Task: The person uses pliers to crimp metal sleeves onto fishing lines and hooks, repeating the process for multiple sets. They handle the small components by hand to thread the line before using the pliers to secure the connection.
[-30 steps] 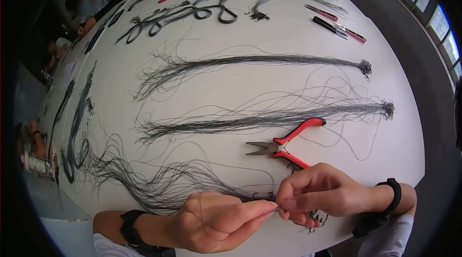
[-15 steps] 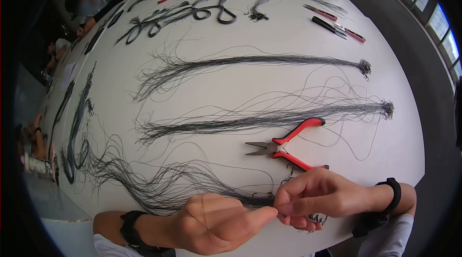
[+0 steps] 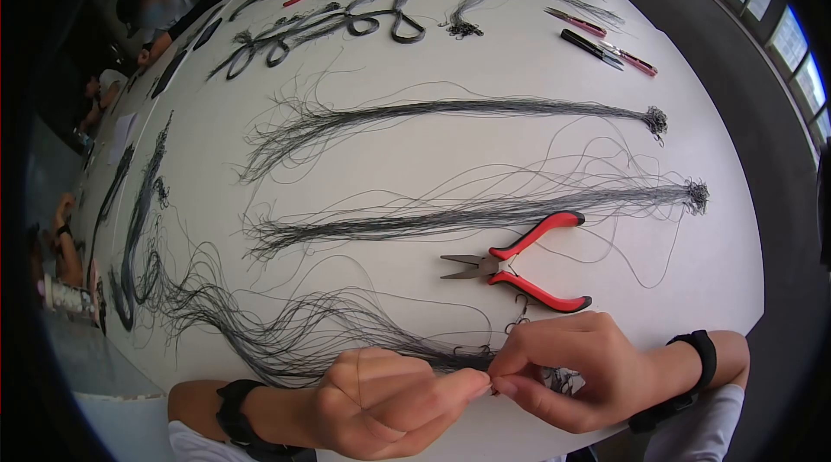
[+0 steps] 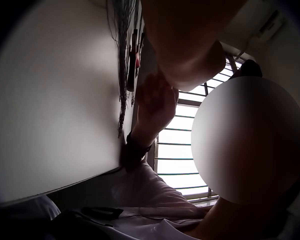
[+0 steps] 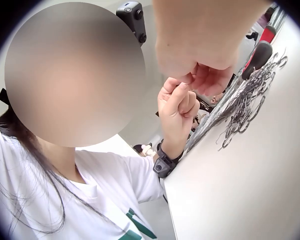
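Observation:
Near the table's front edge, the left hand [image 3: 389,406] and right hand [image 3: 576,371] meet at their fingertips in the head view. Both pinch a tiny item, mostly hidden between the fingers; a thin line crosses the back of the left hand. Behind them lies a bundle of dark threads [image 3: 286,332], whose hooks [image 5: 245,107] show in the right wrist view. That view also has the left hand [image 5: 179,107] with curled fingers under the right hand [image 5: 197,55]. In the left wrist view the right hand [image 4: 157,105] is dim.
Red-handled pliers [image 3: 519,267] lie open just behind the hands. Two long thread bundles [image 3: 485,107] [image 3: 485,211] stretch across the white table [image 3: 415,64]. Looped bundles [image 3: 363,21] and cutters [image 3: 593,47] lie farther back. Another person [image 3: 169,3] sits at the far left.
The right hand has turned, its fingers now bent down around the pinch point and the palm less visible. The left hand has shifted slightly left, its fingertips still at the right hand's.

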{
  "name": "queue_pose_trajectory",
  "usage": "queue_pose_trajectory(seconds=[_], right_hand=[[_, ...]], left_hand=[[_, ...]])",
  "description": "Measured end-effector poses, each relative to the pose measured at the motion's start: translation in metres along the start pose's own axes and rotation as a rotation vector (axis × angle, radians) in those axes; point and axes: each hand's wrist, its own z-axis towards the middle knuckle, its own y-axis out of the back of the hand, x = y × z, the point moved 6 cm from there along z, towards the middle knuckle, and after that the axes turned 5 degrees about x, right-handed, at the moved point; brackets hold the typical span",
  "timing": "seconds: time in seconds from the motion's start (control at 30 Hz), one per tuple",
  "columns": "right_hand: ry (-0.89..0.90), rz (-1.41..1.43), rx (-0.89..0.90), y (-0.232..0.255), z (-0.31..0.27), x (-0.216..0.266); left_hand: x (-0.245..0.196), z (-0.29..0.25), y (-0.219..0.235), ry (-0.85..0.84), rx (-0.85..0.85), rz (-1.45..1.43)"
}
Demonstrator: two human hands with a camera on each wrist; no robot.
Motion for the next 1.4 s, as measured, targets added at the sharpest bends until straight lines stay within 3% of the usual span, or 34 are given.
queue_pose_trajectory(seconds=[0.17, 0.23, 0.3, 0.33, 0.4, 0.47, 0.53, 0.63, 0.67, 0.73, 0.77, 0.83, 1.17, 1.4], right_hand=[[0.066, 0.027, -0.067, 0.002, -0.003, 0.0], [-0.257, 0.601, 0.085, -0.009, -0.006, -0.02], [-0.287, 0.703, 0.136, -0.008, -0.006, -0.023], [-0.317, 0.806, 0.187, -0.012, -0.006, -0.024], [-0.248, 0.65, 0.157, -0.008, -0.005, -0.02], [-0.179, 0.494, 0.126, -0.006, -0.004, -0.015], [0.029, 0.105, 0.006, 0.003, -0.002, -0.001], [0.066, -0.028, -0.02, 0.003, 0.0, 0.006], [0.066, -0.029, -0.02, 0.004, -0.001, 0.005], [-0.142, 0.389, 0.105, -0.002, -0.005, -0.013], [-0.142, 0.389, 0.104, -0.001, -0.004, -0.015], [-0.322, 0.841, 0.227, -0.01, -0.005, -0.024], [-0.363, 0.967, 0.268, -0.013, -0.006, -0.029], [-0.325, 0.7, 0.175, -0.006, -0.004, -0.024]], left_hand=[[0.004, 0.001, -0.002, 0.037, 0.009, -0.118], [0.004, 0.004, 0.002, 0.051, 0.004, -0.144], [0.001, 0.005, 0.002, 0.023, 0.176, -0.064], [0.001, 0.005, 0.0, 0.023, 0.176, -0.064], [0.001, 0.004, 0.002, -0.018, 0.021, -0.12], [0.001, 0.002, 0.001, -0.008, 0.026, -0.124], [0.002, 0.002, 0.0, 0.001, 0.031, -0.127], [0.002, 0.001, 0.001, 0.002, 0.012, -0.155], [0.003, 0.001, 0.001, 0.01, 0.027, -0.157], [0.003, 0.002, 0.0, 0.017, 0.042, -0.16], [0.004, 0.003, -0.001, 0.042, 0.052, -0.199], [0.006, 0.005, -0.002, 0.066, 0.062, -0.239], [0.003, 0.009, -0.002, 0.073, 0.028, -0.196], [0.004, 0.005, -0.002, 0.059, 0.029, -0.183]])
